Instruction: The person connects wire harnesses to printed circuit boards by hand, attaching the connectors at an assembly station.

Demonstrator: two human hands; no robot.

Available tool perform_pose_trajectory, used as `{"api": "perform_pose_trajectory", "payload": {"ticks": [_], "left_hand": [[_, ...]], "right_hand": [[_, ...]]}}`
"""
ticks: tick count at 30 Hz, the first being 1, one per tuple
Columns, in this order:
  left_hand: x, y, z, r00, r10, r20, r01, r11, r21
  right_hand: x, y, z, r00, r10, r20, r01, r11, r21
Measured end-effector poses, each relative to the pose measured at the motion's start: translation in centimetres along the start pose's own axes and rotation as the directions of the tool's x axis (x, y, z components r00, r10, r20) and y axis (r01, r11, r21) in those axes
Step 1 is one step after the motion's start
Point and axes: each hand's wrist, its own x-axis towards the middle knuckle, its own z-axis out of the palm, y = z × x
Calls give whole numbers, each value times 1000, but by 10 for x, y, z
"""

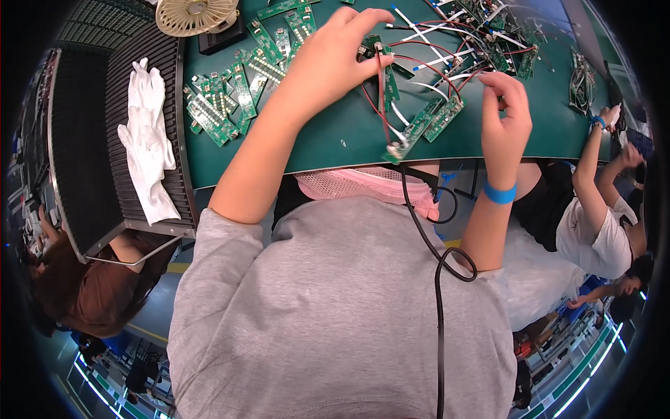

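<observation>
Upright green circuit board (391, 85) just right of the left thumb tip, on the dark green counter (314, 150); its upper end is partly lost behind small dark parts and wires. Left hand (338, 59): thumb and forefinger well apart, the other fingers largely hidden behind the forefinger. Thumb overlaps the board's edge from where I stand; contact, cannot tell.

Right hand (507, 115): fingers curled, tips near the end of a red wire (447, 78). Whether they pinch it or are merely beside it I can't make out; the thumb is poorly seen.

Between the two sets of fingers and nearer the person, a pair of slanted boards (419, 129), white leads and red wires running up from them. Black cable (439, 307) close below, looping down over the grey shirt (349, 293); its upper end hard to trace.

Beyond the right fingers, a tangle of boards and wires (488, 42), too jumbled to count. Left of the left fingers, a loose heap of boards (218, 115), part of it behind the forearm. Farther left, white gloves (148, 146) on a dark ribbed rack (117, 105). Pale fan (197, 12) up there too, cut off by the top edge.
</observation>
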Motion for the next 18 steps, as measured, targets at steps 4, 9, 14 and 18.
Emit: {"api": "perform_pose_trajectory", "payload": {"ticks": [4, 9, 14, 18], "left_hand": [[4, -10, -22, 989, 15, 146, -17, 1000, 12], [6, -16, -26, 989, -41, -141, 88, 934, 347], [0, -26, -22, 964, -250, -87, 261, 844, 469], [5, -35, -21, 950, -291, -111, 305, 800, 517]], "right_hand": [[-3, 29, 3, 961, -107, 257, 168, 958, -232], [-3, 38, 1, 945, -52, 322, 149, 947, -284], [4, 33, -2, 919, -85, 386, 171, 966, -195], [8, 24, -17, 966, -101, 237, 126, 988, -94]]}}
